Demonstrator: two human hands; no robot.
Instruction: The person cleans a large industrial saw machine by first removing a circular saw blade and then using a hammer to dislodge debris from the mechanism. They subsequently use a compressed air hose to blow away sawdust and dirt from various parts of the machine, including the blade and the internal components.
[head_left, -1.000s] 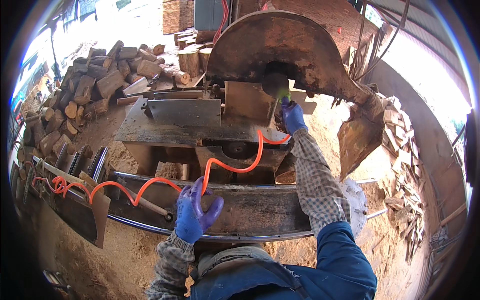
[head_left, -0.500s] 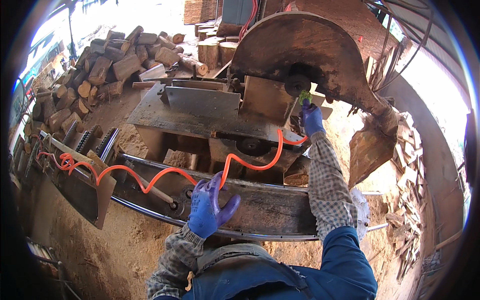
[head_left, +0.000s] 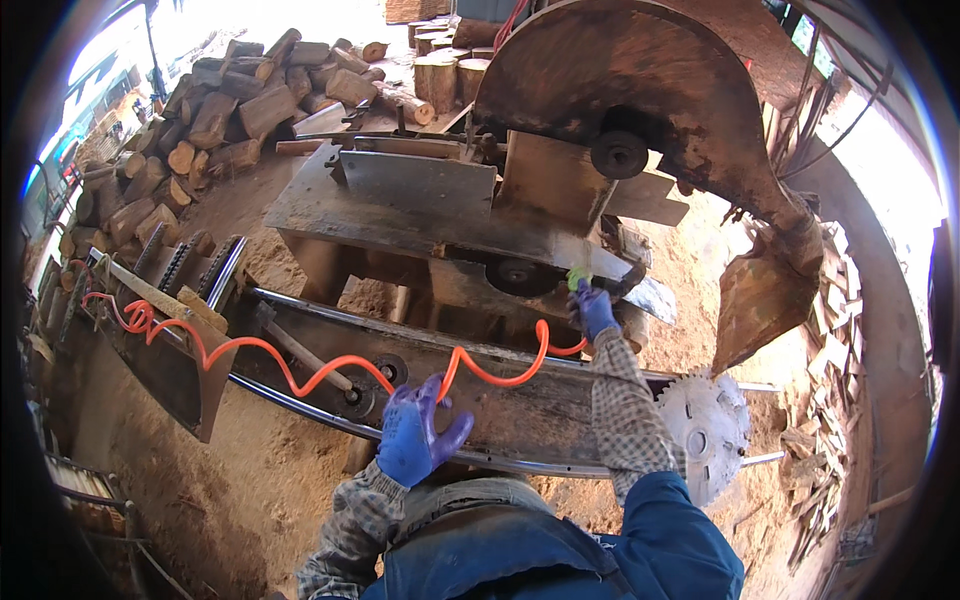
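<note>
Close to the right end of a metal machine, the gloved right hand is closed around a small green tool that points toward the far side. Nearer and to the left, the gloved left hand is half curled, its thumb spread; an orange coiled hose passes at its fingers, though whether it grips the hose cannot be told. Near right is a toothed round blade; far left, piled logs.
</note>
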